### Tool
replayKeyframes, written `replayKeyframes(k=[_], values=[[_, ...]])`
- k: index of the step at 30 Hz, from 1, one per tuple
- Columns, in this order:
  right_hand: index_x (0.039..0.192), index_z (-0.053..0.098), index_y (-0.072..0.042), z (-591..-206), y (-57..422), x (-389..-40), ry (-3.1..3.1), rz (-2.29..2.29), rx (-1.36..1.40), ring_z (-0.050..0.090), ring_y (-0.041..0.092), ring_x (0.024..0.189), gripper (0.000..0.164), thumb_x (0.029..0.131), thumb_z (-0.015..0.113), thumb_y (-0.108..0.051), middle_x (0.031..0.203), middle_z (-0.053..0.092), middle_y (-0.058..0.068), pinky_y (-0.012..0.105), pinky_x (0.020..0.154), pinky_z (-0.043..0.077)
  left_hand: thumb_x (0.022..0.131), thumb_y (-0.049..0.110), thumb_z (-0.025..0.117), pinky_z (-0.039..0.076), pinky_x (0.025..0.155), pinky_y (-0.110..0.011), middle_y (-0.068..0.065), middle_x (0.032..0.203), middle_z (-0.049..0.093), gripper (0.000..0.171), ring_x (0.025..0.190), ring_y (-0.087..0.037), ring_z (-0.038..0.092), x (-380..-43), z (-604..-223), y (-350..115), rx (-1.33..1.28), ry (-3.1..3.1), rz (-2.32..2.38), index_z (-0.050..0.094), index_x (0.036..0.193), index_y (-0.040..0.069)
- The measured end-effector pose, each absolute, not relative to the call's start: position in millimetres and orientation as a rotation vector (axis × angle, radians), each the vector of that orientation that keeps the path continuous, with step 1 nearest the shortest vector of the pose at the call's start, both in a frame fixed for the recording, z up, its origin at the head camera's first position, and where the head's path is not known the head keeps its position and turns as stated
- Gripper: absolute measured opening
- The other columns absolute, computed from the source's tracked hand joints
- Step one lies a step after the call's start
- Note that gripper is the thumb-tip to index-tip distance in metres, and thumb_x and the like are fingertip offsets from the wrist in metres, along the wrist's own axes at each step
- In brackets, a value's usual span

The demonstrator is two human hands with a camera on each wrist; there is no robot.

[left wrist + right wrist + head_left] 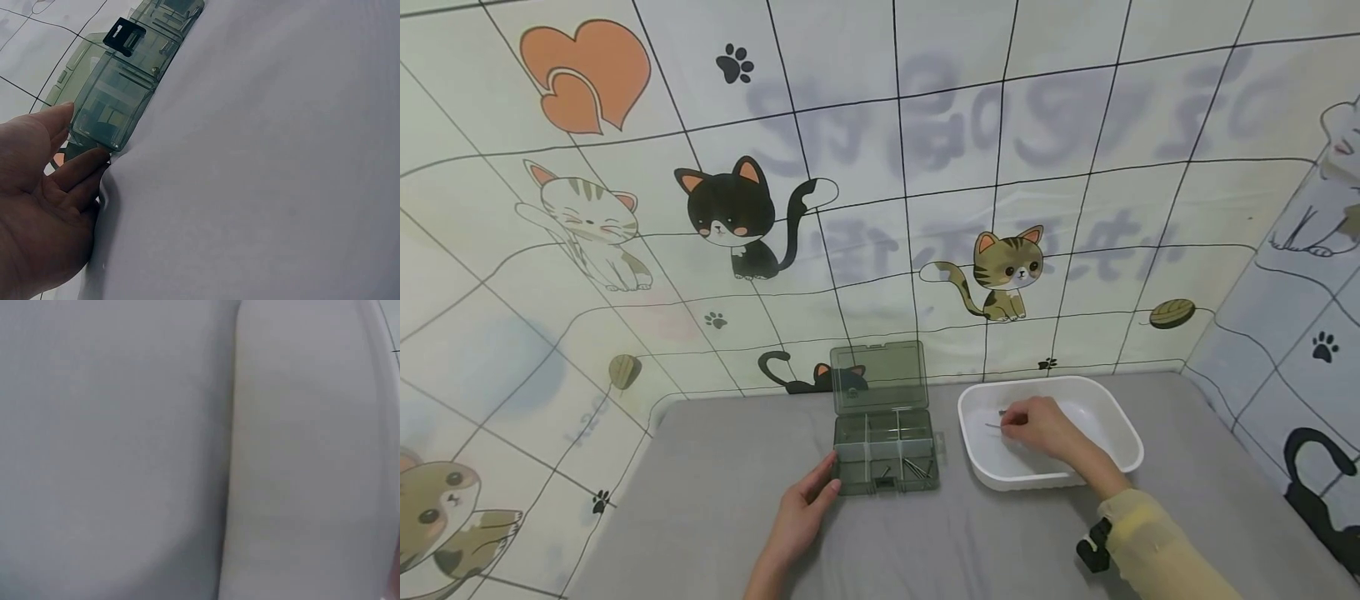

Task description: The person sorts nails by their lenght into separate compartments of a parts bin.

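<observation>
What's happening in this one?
A person is handling small metal pieces between a white tray and a green translucent compartment box. The right hand is over the tray, pinching a thin metal rod. The left hand rests against the box's left side, fingers fairly straight. The box's lid stands open, and several thin metal fasteners lie in its front right compartment; whether they are nails or screws is unclear.

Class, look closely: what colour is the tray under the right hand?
The tray is plain white; it shows best in the head view.
</observation>
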State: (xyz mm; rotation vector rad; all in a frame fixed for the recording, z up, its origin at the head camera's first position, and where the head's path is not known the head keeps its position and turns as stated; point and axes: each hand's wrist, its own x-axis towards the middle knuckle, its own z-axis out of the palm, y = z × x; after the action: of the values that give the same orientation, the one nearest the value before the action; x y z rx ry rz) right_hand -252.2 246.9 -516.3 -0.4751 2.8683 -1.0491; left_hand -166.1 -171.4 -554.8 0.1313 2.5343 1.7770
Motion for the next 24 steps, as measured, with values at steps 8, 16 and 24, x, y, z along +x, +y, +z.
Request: replayKeyframes(k=[8,16,24], values=[[0.09,0.076,-0.006,-502.0,242.5,-250.1,2.868,-1.121,-0.421,0.063,0.014,0.081,0.005,0.09,0.077,-0.011,0.085,0.072,-0.002,0.031,0.072,0.054,0.104,0.017,0.063,0.047,0.108,-0.046,-0.023,0.149,0.051,0.049,0.138,-0.038,0.049,-167.7,-556.6,-171.5,0.143,2.516,1.81,0.052,0.151,0.007],[0.091,0.077,-0.006,-490.8,236.9,-246.9,2.874,-1.159,-0.372,0.064,0.015,0.081,0.004,0.091,0.075,-0.01,0.085,0.072,-0.001,0.033,0.071,0.055,0.104,0.019,0.063,0.046,0.108,-0.046,-0.022,0.15,0.051,0.05,0.139,-0.038,0.048,-166.5,-555.3,-170.8,0.143,2.52,1.805,0.052,0.151,0.008],[0.093,0.078,-0.006,-484.4,228.1,-241.6,2.839,-1.272,-0.352,0.064,0.015,0.081,0.004,0.091,0.076,-0.008,0.086,0.072,-0.001,0.031,0.071,0.056,0.104,0.017,0.063,0.046,0.109,-0.046,-0.021,0.15,0.051,0.049,0.139,-0.037,0.048,-167.1,-556.4,-170.6,0.142,2.52,1.82,0.052,0.15,0.007]])
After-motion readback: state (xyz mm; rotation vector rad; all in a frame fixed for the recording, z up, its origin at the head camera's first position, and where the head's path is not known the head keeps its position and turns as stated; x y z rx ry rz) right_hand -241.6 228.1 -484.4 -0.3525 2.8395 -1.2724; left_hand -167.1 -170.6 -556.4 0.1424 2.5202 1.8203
